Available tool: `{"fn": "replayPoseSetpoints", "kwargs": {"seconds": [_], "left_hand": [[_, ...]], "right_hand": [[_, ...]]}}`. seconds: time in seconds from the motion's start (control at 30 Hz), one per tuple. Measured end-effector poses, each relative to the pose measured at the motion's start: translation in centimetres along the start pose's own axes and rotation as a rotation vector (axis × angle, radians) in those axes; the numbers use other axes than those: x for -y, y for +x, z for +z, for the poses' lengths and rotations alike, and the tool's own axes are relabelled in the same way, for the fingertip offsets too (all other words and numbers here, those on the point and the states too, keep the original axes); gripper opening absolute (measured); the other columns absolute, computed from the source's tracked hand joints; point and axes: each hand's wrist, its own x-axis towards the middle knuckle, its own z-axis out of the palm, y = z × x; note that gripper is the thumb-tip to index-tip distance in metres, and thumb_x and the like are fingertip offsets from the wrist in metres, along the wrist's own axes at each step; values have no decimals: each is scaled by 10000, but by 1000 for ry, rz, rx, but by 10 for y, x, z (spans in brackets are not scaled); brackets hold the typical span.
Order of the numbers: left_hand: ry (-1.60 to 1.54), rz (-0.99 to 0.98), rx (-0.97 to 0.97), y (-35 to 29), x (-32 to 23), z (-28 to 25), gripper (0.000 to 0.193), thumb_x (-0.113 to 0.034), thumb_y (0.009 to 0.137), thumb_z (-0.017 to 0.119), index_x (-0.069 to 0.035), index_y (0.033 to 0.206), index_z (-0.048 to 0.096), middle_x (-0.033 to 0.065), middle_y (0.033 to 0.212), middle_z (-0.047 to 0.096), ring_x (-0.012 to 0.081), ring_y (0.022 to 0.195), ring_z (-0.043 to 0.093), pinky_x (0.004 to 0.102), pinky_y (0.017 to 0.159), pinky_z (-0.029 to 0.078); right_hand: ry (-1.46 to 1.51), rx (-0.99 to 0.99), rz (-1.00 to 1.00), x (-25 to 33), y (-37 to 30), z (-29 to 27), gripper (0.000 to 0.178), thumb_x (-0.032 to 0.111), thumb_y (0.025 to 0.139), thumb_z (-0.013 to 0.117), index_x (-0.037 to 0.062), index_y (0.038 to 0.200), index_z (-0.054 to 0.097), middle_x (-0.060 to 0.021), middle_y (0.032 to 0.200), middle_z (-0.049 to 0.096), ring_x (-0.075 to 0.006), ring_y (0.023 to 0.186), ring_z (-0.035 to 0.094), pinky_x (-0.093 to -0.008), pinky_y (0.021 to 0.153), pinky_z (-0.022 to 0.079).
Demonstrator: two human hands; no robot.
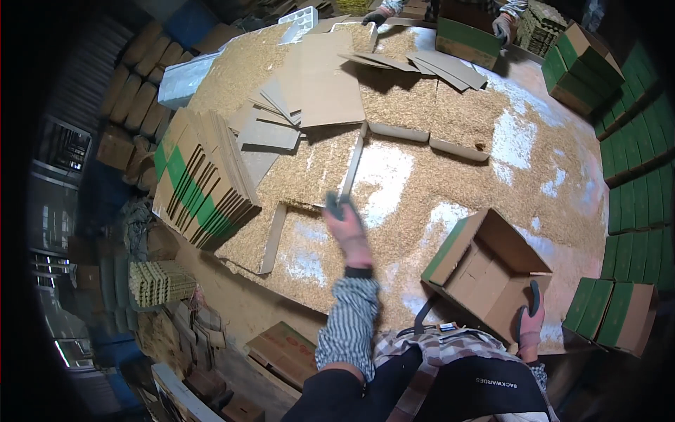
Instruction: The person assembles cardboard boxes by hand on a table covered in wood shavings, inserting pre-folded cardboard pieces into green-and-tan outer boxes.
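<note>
In front of me an open cardboard box (485, 274) with a green outer band sits tilted at the table's near edge, its inside bare. My right hand (531, 320), in a pink glove with dark fingertips, grips the box's right wall. My left hand (346, 231), gloved alike, reaches over the table to the near end of a narrow cardboard strip (353, 165). Its fingers are blurred, so whether they close on the strip is unclear. More strips, one (399, 132) at the far side and another (273, 239) at the left, stand on edge among loose straw-coloured shavings (450, 176).
Flattened green-banded cartons (200, 179) stack at left beside loose cardboard sheets (327, 81). Across the table a person's gloved hands (503, 28) are by another box (467, 43). Green boxes (636, 151) line the right side; egg trays (160, 283) stand low at left.
</note>
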Motion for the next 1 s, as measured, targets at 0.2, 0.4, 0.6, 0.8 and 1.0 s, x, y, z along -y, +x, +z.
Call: {"fn": "replayPoseSetpoints", "kwargs": {"seconds": [0.2, 0.4, 0.6, 0.8, 1.0], "left_hand": [[72, -220, -429, 136, 83, -51, 860, -511, 880, 622, -13, 1481, 261, 211, 1477, 362, 307, 1314, 418, 359, 1113, 294], [-280, -276, -225, 133, 32, -40, 874, -359, 813, 727, -35, 1461, 239, 177, 1341, 473, 278, 1136, 512, 394, 952, 439], [-550, -469, 466, 47, -22, -85, 587, -321, 914, 507, -14, 1399, 382, 181, 1350, 507, 313, 1200, 538, 458, 1024, 442], [-280, -442, 980, -71, -57, -10, 435, -211, 925, 587, -20, 1303, 490, 164, 1296, 547, 273, 1162, 565, 393, 987, 495], [-2, -85, 1279, -90, -27, 16, 415, -106, 920, 576, -30, 1314, 473, 134, 1289, 538, 246, 1164, 553, 372, 999, 460]], "right_hand": [[-163, 18, 94, 33, -4, 22, 600, -113, 729, 427, 27, 1305, 518, -178, 1274, 568, -333, 1248, 492, -380, 1106, 314], [-297, 21, -3, 22, 25, 15, 604, -110, 729, 447, 99, 1285, 559, -164, 1256, 584, -363, 1211, 507, -409, 1062, 370], [-322, 17, -86, 17, 50, 3, 612, -41, 771, 482, 142, 1355, 490, -206, 1298, 542, -406, 1200, 501, -410, 1017, 417], [-283, 182, -88, -29, 101, 29, 807, -17, 757, 537, 177, 1492, 265, -239, 1447, 372, -423, 1260, 449, -415, 1032, 412], [-15, 259, -228, -22, 83, 5, 904, 11, 756, 586, 158, 1524, 132, -242, 1491, 305, -394, 1337, 375, -384, 1083, 359]]}}
